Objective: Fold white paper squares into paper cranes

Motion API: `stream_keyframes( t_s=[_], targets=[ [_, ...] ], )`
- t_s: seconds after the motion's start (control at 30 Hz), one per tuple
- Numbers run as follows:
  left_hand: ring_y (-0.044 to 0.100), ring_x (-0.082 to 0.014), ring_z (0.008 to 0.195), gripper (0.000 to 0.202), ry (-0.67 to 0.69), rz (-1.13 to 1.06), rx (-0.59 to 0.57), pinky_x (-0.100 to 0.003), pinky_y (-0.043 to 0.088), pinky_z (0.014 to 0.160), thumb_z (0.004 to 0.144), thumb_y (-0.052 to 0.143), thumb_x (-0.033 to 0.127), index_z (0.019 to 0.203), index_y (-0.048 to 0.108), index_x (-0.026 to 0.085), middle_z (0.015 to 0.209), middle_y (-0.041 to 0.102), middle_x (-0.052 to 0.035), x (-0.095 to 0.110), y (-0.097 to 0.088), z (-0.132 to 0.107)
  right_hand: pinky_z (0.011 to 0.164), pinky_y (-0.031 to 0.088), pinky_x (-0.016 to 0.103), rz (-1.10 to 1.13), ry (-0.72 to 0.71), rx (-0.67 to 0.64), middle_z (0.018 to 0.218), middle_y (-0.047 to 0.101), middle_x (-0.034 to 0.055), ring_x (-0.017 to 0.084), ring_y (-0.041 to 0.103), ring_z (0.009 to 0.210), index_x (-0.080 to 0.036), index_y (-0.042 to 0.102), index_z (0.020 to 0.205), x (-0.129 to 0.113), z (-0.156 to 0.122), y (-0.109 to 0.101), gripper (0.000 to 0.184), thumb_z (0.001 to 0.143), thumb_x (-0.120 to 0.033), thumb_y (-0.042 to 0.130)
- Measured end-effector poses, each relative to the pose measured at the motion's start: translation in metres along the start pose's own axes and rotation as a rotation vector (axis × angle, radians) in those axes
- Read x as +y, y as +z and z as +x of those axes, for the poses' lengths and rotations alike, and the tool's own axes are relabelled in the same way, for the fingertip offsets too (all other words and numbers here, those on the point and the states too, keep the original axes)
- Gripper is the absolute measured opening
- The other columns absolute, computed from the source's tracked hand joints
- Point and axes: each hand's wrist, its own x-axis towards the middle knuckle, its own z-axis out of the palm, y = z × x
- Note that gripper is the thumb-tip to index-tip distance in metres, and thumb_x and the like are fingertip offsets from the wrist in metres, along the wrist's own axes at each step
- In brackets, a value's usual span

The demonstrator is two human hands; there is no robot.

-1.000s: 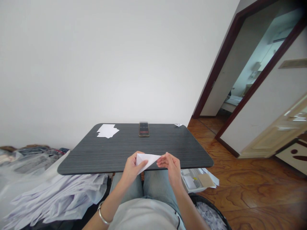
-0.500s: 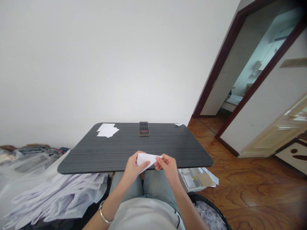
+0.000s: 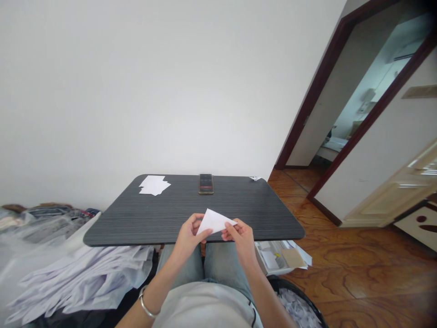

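Note:
A white sheet of paper folded to a triangle (image 3: 215, 220) is held over the near edge of the dark table (image 3: 153, 223). My left hand (image 3: 191, 232) pinches its lower left side between thumb and fingers. At the right-hand point, my right hand (image 3: 240, 233) grips the paper with thumb and fingertips. One corner of the triangle points up and away from me. Toward the far left of the tabletop lie several loose white papers (image 3: 153, 185). A small folded white paper piece (image 3: 255, 178) rests in the far right corner.
A phone (image 3: 205, 183) lies at the table's back, near the white wall. Below the right edge stands a box of papers (image 3: 276, 259), with a black bin of paper scraps (image 3: 298, 307) nearer me. White cloth (image 3: 85, 282) is heaped at the left. A doorway opens at the right.
The folded paper has turned in my hands, so one corner now points upward and more of its face shows. Both hands keep hold of it, in nearly the same place.

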Motion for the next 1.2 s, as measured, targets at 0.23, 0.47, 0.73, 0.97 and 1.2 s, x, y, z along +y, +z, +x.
stream_keyframes(
  t_s=[0.23,0.47,0.73,0.97,1.2],
  targets=[
    [0.055,-0.0118,0.063,0.025,0.139,-0.039,0.214,-0.019,0.047,0.045,0.065,0.067,0.033,0.073,0.051,0.015,0.071,0.056,0.0,0.007,-0.008,0.001,0.047,0.048,0.021,-0.033,0.096,-0.17,0.061,0.067,0.0043,0.013,0.061,0.05,-0.014,0.056,0.063,0.01,0.002,-0.001,0.031,0.063,-0.042,0.07],
    [0.054,-0.0094,0.059,0.02,0.157,0.04,0.092,-0.018,0.045,0.052,0.067,0.066,0.029,0.069,0.052,0.015,0.066,0.057,0.0017,0.004,-0.006,-0.002,0.051,0.049,0.024,-0.06,0.072,-0.241,0.065,0.069,0.0043,0.015,0.063,0.053,-0.014,0.067,0.084,0.009,0.0,0.002,0.036,0.067,-0.045,0.066],
    [0.06,-0.012,0.061,0.027,0.134,-0.112,0.181,-0.022,0.051,0.055,0.065,0.066,0.028,0.083,0.051,0.016,0.069,0.063,-0.0005,0.005,0.004,-0.004,0.049,0.048,0.024,-0.043,0.083,-0.215,0.061,0.068,0.004,0.014,0.06,0.048,-0.013,0.067,0.081,0.006,-0.004,0.006,0.034,0.068,-0.044,0.066],
    [0.062,-0.0129,0.06,0.026,0.133,-0.13,0.231,-0.022,0.052,0.054,0.063,0.068,0.027,0.081,0.054,0.014,0.065,0.065,0.0002,0.006,0.006,-0.003,0.044,0.044,0.021,-0.05,0.076,-0.204,0.059,0.067,0.0035,0.011,0.055,0.042,-0.013,0.065,0.077,0.004,-0.007,0.009,0.032,0.069,-0.044,0.064],
    [0.061,-0.012,0.057,0.028,0.137,-0.163,0.27,-0.021,0.051,0.052,0.063,0.069,0.028,0.079,0.05,0.015,0.061,0.064,0.0018,0.007,0.009,-0.004,0.043,0.043,0.021,-0.05,0.039,-0.163,0.056,0.065,0.0032,0.011,0.053,0.04,-0.013,0.065,0.072,0.006,-0.007,0.011,0.032,0.07,-0.044,0.063]
  ],
)
